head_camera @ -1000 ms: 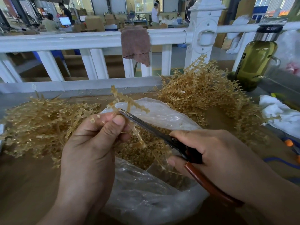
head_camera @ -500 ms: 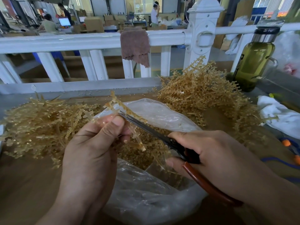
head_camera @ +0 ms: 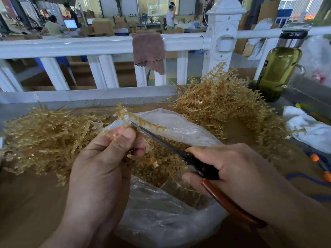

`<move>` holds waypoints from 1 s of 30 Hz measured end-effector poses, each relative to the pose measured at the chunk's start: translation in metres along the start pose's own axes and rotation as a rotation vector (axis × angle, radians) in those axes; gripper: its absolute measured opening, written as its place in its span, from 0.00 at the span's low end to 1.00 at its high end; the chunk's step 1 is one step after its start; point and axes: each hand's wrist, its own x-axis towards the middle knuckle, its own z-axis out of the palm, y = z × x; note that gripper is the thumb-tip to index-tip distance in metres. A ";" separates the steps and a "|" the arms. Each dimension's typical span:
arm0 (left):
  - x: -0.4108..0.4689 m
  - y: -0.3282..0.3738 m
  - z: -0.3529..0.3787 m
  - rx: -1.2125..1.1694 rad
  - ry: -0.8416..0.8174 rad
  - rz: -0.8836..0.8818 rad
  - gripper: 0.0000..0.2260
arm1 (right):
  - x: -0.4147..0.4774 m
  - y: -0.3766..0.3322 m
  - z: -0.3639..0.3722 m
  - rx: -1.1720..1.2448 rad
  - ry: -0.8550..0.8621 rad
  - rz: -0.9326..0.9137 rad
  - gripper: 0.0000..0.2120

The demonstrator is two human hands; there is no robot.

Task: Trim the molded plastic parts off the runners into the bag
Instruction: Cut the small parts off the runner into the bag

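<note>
The runner point(head_camera: 143, 120) pinched by the left hand point(head_camera: 103, 167) had been tilted onto the scissors point(head_camera: 161, 142) gripped by the right hand point(head_camera: 232, 172), presumably for another cut.

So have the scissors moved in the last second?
No, the scissors stay put, blade tip still below the left edge of the brown cloth on the white railing.
</note>
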 end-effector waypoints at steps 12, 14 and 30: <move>0.003 -0.002 -0.004 -0.021 -0.051 0.019 0.03 | 0.000 -0.001 -0.001 -0.029 0.009 0.008 0.16; 0.002 -0.002 -0.003 -0.020 -0.077 0.029 0.04 | 0.001 -0.002 -0.001 -0.007 0.011 0.013 0.14; 0.004 -0.006 -0.011 0.317 0.014 0.170 0.07 | 0.000 0.003 0.001 -0.115 -0.009 0.048 0.16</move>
